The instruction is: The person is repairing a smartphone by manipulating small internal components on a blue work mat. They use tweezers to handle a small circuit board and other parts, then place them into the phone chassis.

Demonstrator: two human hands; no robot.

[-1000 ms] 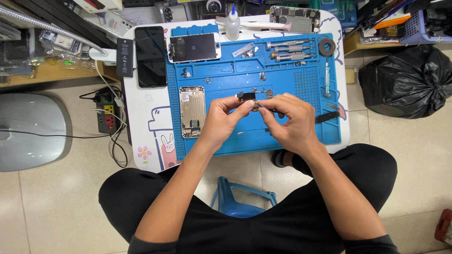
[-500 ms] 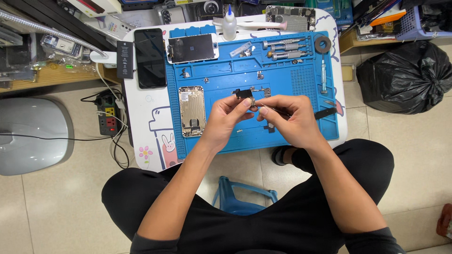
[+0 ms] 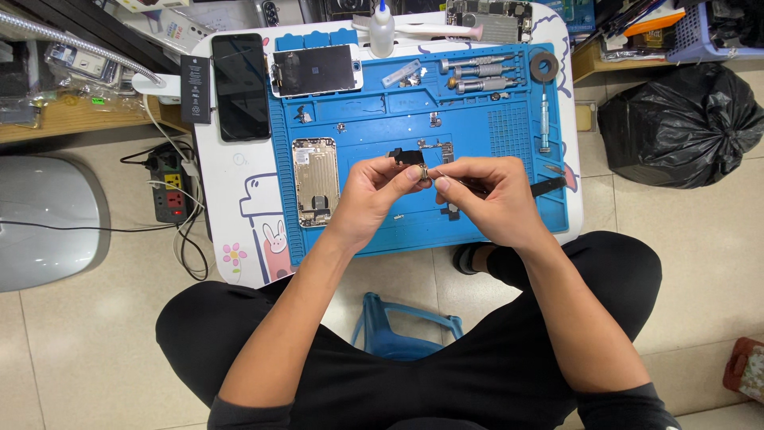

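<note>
While a black bag [image 3: 683,119] sits right of the blue mat [image 3: 477,215], the left hand [image 3: 374,191] pinches a small black part [image 3: 420,170] above it; the right hand [image 3: 489,195] grips thin tweezers [image 3: 464,183] touching it.

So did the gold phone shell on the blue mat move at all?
No. The gold phone shell lies at the same spot on the blue mat, left of both hands, as before. The small shift in the picture comes from the head camera.
</note>
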